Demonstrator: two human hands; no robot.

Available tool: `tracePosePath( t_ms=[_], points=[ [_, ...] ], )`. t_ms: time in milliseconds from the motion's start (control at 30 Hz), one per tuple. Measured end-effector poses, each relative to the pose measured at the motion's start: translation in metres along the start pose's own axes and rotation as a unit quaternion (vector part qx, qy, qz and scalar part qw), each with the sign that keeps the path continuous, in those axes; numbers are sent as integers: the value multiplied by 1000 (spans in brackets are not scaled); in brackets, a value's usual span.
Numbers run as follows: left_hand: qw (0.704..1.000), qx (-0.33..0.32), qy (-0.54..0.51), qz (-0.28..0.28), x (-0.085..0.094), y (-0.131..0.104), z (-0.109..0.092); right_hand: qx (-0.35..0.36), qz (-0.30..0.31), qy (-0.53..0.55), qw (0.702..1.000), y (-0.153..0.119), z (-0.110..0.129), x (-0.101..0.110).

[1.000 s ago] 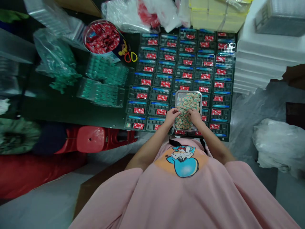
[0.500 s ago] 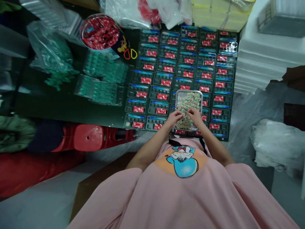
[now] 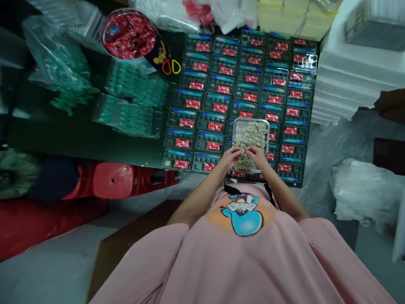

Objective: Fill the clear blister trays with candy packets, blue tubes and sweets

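Both hands are over a clear plastic tray (image 3: 268,139) heaped with small tan-and-green pieces (image 3: 253,133). Above the tray's near left part, my left hand (image 3: 231,157) has its fingers drawn together in a pinch. My right hand (image 3: 257,156) is pinched too, close beside it over the pieces. Whatever sits between the fingertips is too small to make out. Under and around the tray lie rows of dark compartment trays, each with a blue pen (image 3: 180,153) and a red patterned packet (image 3: 182,164).
To the left are bags of green pieces (image 3: 136,118), a tub of red packets (image 3: 129,36) and scissors with red and yellow handles (image 3: 171,66). Yellow-edged stacks (image 3: 294,17) stand at the back, white foam sheets (image 3: 335,84) at right. A red stool (image 3: 114,180) is below the table's left edge.
My right hand has shifted slightly left, nearer my left hand. The left hand stays almost in place over the tray. The view has turned a little.
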State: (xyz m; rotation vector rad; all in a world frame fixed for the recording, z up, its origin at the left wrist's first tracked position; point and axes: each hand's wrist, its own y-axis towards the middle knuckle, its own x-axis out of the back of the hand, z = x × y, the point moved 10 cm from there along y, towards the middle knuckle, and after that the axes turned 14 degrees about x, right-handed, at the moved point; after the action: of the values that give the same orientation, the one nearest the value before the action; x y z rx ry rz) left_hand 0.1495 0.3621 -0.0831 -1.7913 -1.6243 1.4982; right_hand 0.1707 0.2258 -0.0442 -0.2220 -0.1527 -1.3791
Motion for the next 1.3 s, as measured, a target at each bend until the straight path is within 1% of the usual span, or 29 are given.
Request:
tracePosePath(
  t_ms=[67,100,133,200,300,400,467,533,600,667,700,767,833,1000,1100,1200,1300],
  points=[
    [1000,6,-27,1,2,-1,-1,11,-9,-115,993,8,2,14],
    [999,8,-42,2,3,-2,-1,16,-9,-178,984,13,3,20],
    [998,11,-56,5,4,-3,-2,21,1,-238,971,17,4,22],
    [996,20,-80,18,4,-5,-2,24,37,-330,943,26,4,21],
    [993,38,-97,47,-1,-8,-1,20,68,-402,913,32,2,15],
    [991,46,-101,71,-5,-10,0,37,68,-415,907,32,4,12],
    [990,49,-104,78,-6,-11,0,56,63,-401,912,31,8,11],
    [990,52,-109,78,-6,-11,0,69,43,-362,929,29,13,13],
    [989,54,-113,74,-6,-11,0,64,6,-281,957,28,16,17],
    [990,54,-113,69,-4,-10,-1,41,-30,-167,985,25,16,18],
    [990,54,-113,65,-4,-9,-1,28,-40,-106,993,24,15,16],
    [990,56,-114,54,-2,-7,-1,10,-49,-10,999,23,16,9],
    [991,61,-114,47,-1,-6,0,0,-51,35,998,21,19,3],
    [994,44,-93,42,2,-4,-9,-15,-41,46,998,19,23,-8],
    [997,32,-68,21,6,-3,-15,-22,-34,54,998,18,21,-14],
    [999,31,-34,-8,8,-4,-18,-27,-37,46,998,15,21,-15],
    [999,31,-6,-22,6,-6,-23,-35,-47,24,998,12,24,-13]
  ],
)
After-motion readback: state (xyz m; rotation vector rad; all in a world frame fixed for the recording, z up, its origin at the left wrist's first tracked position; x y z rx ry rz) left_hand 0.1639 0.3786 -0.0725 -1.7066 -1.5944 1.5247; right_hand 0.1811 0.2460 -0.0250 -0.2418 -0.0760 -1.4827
